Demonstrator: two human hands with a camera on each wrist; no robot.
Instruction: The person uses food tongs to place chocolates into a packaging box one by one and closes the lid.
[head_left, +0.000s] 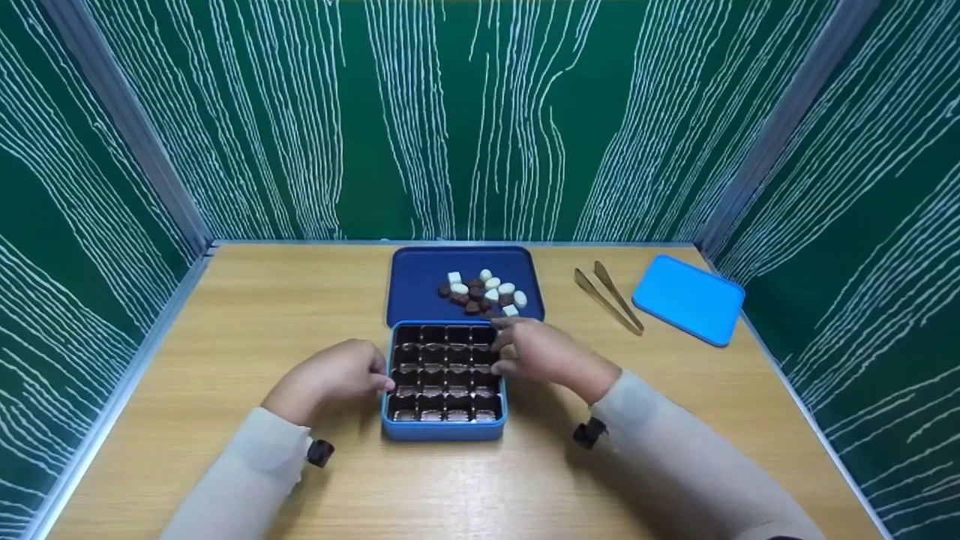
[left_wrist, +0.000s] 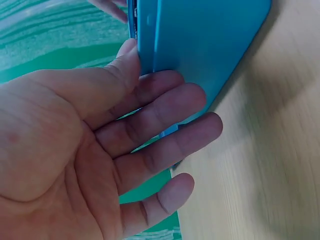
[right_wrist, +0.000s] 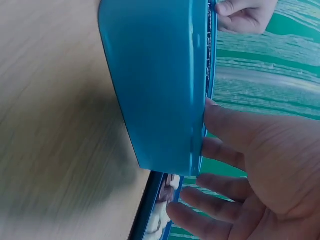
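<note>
A blue box (head_left: 444, 432) stands on the table, holding a dark brown tray (head_left: 445, 371) divided into small compartments. The left hand (head_left: 341, 375) pinches the box's left rim, its thumb over the edge and fingers against the outer wall, as the left wrist view shows. At the right rim, toward the far corner, the right hand (head_left: 551, 352) touches the edge with thumb and index finger; the other fingers spread loosely past the corner. Just behind the box lies a dark blue tray (head_left: 420, 281) with several brown and white chocolates (head_left: 491, 283) on its right part.
Brown tongs (head_left: 609, 301) lie on the table (head_left: 247, 315) right of the dark blue tray. A bright blue lid (head_left: 690, 300) rests farther right, near the table's edge. Green walls (head_left: 480, 112) with white wavy lines enclose the back and sides.
</note>
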